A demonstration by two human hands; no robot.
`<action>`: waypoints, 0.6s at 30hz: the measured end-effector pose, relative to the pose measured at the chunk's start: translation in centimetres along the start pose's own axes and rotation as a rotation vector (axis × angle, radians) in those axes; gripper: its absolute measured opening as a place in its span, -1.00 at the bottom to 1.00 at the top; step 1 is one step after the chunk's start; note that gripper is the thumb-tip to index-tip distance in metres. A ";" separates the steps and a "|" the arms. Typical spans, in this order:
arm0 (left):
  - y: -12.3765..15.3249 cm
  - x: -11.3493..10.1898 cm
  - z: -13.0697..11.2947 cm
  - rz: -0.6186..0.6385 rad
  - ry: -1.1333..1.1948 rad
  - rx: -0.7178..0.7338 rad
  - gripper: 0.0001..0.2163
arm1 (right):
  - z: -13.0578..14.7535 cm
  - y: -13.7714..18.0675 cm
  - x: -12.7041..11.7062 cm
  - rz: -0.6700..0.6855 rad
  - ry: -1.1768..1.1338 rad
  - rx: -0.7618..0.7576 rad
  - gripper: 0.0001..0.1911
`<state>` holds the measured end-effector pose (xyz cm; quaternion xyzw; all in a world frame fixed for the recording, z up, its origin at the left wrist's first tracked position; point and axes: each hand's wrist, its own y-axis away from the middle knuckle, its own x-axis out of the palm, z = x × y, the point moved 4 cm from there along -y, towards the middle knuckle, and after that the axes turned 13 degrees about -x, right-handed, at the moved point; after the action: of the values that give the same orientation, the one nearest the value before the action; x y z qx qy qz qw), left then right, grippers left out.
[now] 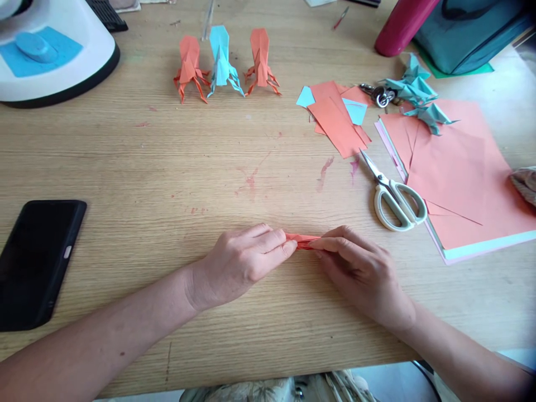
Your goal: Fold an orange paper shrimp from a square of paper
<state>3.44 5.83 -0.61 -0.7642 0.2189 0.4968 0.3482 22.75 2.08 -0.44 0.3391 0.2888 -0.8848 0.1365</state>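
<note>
Two hands (pixel 247 254) (pixel 364 271) pinch one paper (pixel 305 240); three figures (pixel 220 58) stand.

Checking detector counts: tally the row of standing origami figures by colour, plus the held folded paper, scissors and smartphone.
Orange standing origami figures: 2
Light-blue standing origami figure: 1
Folded orange paper, held: 1
Scissors: 1
Smartphone: 1
Total: 6
</note>
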 end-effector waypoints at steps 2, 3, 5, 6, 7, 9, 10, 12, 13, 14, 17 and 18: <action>0.0 0.1 0.1 0.009 0.012 -0.011 -0.76 | 0.0 -0.3 0.0 0.002 0.005 0.024 -0.73; 0.0 0.1 0.1 0.012 0.017 -0.012 -0.76 | 0.0 -0.3 0.1 0.009 0.021 0.020 -0.75; 0.0 0.1 0.1 0.014 0.018 -0.013 -0.76 | 0.1 -0.3 0.3 0.033 0.056 0.002 -0.79; 0.0 0.1 0.0 0.013 0.014 -0.012 -0.76 | 0.1 -0.2 0.3 0.040 0.070 -0.011 -0.80; 0.0 0.1 0.0 0.012 0.008 -0.012 -0.75 | 0.1 -0.1 0.4 0.046 0.082 -0.026 -0.81; 0.0 0.1 -0.1 0.009 -0.008 -0.007 -0.75 | 0.1 0.2 0.5 0.059 0.110 -0.078 -0.81; 0.0 0.1 -0.1 0.007 -0.017 -0.002 -0.74 | 0.2 0.3 0.5 0.069 0.134 -0.115 -0.81; 0.0 0.0 -0.2 -0.002 -0.033 0.010 -0.74 | 0.4 0.5 0.5 0.099 0.200 -0.214 -0.80; 0.0 -0.1 -0.3 -0.008 -0.038 0.016 -0.75 | 0.6 0.6 0.5 0.120 0.235 -0.265 -0.80; 0.0 -0.1 -0.3 -0.015 -0.040 0.022 -0.76 | 0.7 0.6 0.5 0.143 0.267 -0.310 -0.80; -0.1 -0.2 -0.4 -0.025 -0.041 0.030 -0.79 | 1.1 0.7 0.6 0.194 0.336 -0.401 -0.83; -0.2 -0.3 -0.5 -0.030 -0.040 0.032 -0.79 | 1.2 0.7 0.6 0.205 0.353 -0.420 -0.84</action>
<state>3.72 5.58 -0.18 -0.7515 0.2084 0.5032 0.3723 22.02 0.78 -0.39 0.4796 0.4491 -0.7146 0.2400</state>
